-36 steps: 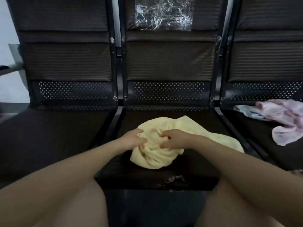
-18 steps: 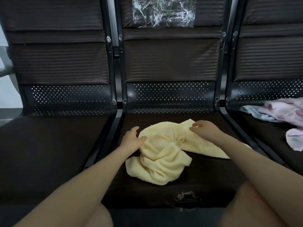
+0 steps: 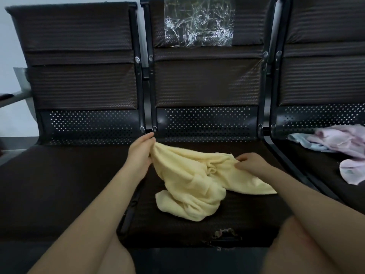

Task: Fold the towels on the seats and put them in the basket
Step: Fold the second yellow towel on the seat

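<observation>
A pale yellow towel (image 3: 195, 180) lies crumpled on the middle seat (image 3: 246, 220) of a row of dark seats. My left hand (image 3: 141, 153) grips the towel's far left corner and holds it up near the seat's back left. My right hand (image 3: 250, 162) pinches the towel's far right edge. The cloth hangs stretched between both hands, and its bunched lower part rests on the seat. No basket is in view.
On the right seat (image 3: 308, 161) lie a pink towel (image 3: 343, 143) and a light blue towel (image 3: 302, 142) in a loose heap. The left seat (image 3: 59, 184) is bare. Clear plastic film (image 3: 199, 24) is stuck to the middle backrest. The middle seat's front edge is torn.
Both hands moved apart and away from me, drawing the top edge of the yellow towel out. My left hand lifted its corner toward the back left of the seat.
</observation>
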`<move>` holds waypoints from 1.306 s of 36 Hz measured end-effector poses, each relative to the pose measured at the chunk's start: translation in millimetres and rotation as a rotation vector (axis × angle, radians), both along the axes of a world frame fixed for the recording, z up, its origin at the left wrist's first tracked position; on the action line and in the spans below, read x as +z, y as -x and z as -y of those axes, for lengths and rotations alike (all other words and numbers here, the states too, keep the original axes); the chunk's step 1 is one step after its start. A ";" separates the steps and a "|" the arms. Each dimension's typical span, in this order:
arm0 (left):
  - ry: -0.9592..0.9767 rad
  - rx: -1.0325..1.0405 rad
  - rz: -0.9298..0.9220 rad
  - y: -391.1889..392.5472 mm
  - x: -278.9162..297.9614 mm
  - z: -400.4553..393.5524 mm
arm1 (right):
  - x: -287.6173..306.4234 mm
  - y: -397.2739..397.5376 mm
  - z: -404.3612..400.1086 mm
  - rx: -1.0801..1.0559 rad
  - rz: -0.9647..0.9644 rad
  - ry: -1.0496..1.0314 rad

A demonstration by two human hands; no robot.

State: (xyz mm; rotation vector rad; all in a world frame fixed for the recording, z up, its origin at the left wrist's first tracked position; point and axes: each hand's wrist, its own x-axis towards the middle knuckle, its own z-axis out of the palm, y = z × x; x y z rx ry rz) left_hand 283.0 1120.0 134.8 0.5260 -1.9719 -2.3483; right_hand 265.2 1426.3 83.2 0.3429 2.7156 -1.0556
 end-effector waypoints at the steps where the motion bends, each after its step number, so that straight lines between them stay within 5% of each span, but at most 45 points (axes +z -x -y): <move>1: 0.062 -0.038 0.012 -1.5 0.2 6.2 | 3.7 -0.6 3.5 0.011 -0.052 -0.004; 7: 0.666 -0.481 0.220 -20.1 -17.2 21.5 | 16.1 -1.9 21.6 0.024 -0.235 0.051; 13: 0.966 -0.906 0.371 -55.1 -27.6 12.2 | 10.1 0.2 31.9 0.068 0.007 0.047; 18: 1.008 -0.888 0.415 -63.0 -30.4 17.4 | 5.0 -5.3 37.4 0.088 0.273 -0.083; 23: 1.198 -0.719 0.289 -41.2 -37.5 13.8 | 2.3 -2.5 37.6 0.198 0.118 -0.099; 28: 1.076 -0.566 0.156 -8.3 -52.3 -2.0 | 6.1 -4.3 46.1 0.195 -0.066 -0.018; 40: 0.639 -0.492 0.236 5.8 -72.2 -36.2 | 16.6 -2.3 66.8 -0.098 -0.117 0.533; 44: 0.525 -0.389 0.142 5.1 -62.4 -31.2 | 17.9 0.0 59.5 -0.229 -0.082 0.645; 47: 0.449 -0.293 0.021 3.1 -42.4 -25.8 | 29.5 -3.0 52.0 -0.237 -0.236 0.655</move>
